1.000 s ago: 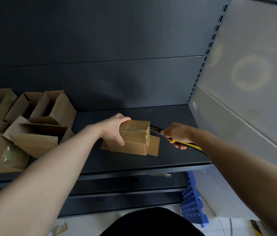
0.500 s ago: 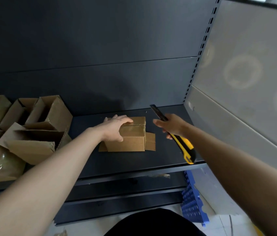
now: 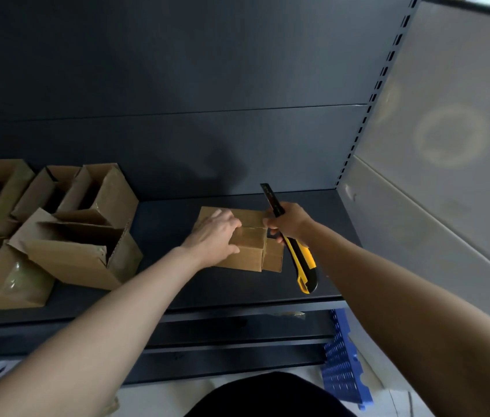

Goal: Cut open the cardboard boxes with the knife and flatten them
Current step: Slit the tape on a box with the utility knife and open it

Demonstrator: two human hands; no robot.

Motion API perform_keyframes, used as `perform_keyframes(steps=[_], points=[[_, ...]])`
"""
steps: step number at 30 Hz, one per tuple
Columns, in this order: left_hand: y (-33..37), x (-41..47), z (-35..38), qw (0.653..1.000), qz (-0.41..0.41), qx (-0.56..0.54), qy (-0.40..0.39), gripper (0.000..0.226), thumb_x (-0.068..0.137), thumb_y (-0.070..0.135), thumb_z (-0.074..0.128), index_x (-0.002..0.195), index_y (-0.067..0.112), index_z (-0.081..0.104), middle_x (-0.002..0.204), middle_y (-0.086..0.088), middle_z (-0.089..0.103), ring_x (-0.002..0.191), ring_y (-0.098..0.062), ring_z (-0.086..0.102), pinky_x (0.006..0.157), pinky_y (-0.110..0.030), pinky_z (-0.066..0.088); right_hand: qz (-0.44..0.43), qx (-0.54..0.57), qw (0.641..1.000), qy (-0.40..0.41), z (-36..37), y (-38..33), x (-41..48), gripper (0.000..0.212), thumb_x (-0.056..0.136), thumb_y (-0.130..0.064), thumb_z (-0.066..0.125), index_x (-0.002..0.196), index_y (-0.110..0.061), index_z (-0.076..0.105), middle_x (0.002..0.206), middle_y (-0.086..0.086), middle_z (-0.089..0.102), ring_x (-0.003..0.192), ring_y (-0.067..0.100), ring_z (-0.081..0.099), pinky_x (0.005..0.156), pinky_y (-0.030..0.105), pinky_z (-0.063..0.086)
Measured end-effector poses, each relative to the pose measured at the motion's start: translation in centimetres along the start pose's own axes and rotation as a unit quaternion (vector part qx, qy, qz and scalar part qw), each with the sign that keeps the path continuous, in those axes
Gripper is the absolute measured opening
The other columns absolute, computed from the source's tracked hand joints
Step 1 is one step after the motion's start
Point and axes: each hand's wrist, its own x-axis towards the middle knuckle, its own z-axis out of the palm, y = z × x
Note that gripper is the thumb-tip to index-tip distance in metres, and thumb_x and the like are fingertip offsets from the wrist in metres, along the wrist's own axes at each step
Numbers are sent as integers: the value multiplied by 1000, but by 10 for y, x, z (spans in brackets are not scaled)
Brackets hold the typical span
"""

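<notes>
Our left hand covers the near left corner of the small box, so we cannot see the tape or seam beneath it. Its grip is closed on the box, fingers laid over the top and thumb against the front face. The box sits on the shelf right of middle, with a loose flap sticking out at its right end. Our right hand has its grip wrapped round the middle of the knife, hiding that stretch. The dark blade end points up and away above the fist, and the yellow and black handle slants down towards us. Whether the right fingers touch the box's top right edge, we cannot tell.

The opened boxes lie heaped at the shelf's left end, well apart from the small box. The leftmost ones are cut off by the frame, and their insides are lost in shadow.

The shelf is dark metal, with a dark back panel behind it and a slotted upright at its right. A pale grey wall stands beyond, blotched with faint rings of light. Below, a blue plastic crate stands partly hidden behind the shelf's edge and our right arm.
</notes>
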Motion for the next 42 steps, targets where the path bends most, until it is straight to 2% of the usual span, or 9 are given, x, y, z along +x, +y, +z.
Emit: perform_keyframes(steps=[10,14,22,30,33,35,36,39,42], points=[[3,7,-8,999,-8,-28,-38,48,84,25,69,127,16,50,126,1,42,121,-15,36,101,-38,40,9,-49,999,-9,1,-10,10,29,91,1,56,119,-5,55,80,13,60,54,18,55,55,28,52],[0,6,-7,998,-17,-49,-40,47,81,25,72,124,17,54,123,4,45,120,-15,39,100,-42,41,3,-48,997,-59,0,-5,6,39,86,-8,69,122,-9,53,84,13,62,54,14,54,52,24,51],[8,11,-12,998,-5,-31,-55,36,81,15,68,114,14,52,114,2,43,106,-15,39,88,-31,36,11,-60,998,-35,4,-7,9,40,85,-7,70,121,-5,55,77,12,60,55,16,53,52,25,48],[-5,10,-17,995,-3,-40,-86,41,82,4,62,113,28,52,122,6,39,119,-18,31,100,-37,27,36,-76,996,-31,-8,-5,4,14,89,-11,66,98,-3,61,67,9,57,52,18,53,50,26,48],[-12,11,-19,991,-70,-109,-30,49,82,-9,45,103,32,62,125,7,39,125,-19,27,104,-38,23,83,-81,990,-78,-15,-3,2,20,86,-19,71,81,-2,62,67,10,58,52,18,53,53,27,48],[-13,12,-15,967,-156,-196,40,24,87,8,54,102,25,63,125,4,37,124,-22,29,103,-38,30,91,-49,990,-93,-15,-1,1,22,87,-22,71,84,-2,62,68,10,58,53,18,52,53,27,47],[-11,12,-14,953,-200,-219,57,25,86,25,61,111,21,57,128,1,34,125,-24,30,103,-40,34,91,-35,991,-93,-14,0,1,24,87,-24,70,87,-2,62,69,10,59,53,18,53,53,27,47],[1,15,-5,935,-284,-214,-7,100,71,66,66,144,16,21,144,-11,19,134,-34,26,105,-51,37,97,-33,989,-108,-8,-4,0,24,90,-27,67,89,-3,62,68,10,60,54,17,54,53,26,47],[11,19,0,938,-285,-195,-36,114,69,68,68,149,15,7,148,-14,13,138,-34,20,107,-52,35,105,-43,987,-111,-7,-10,-1,26,93,-27,62,91,-2,61,69,10,60,54,17,53,54,27,47]])
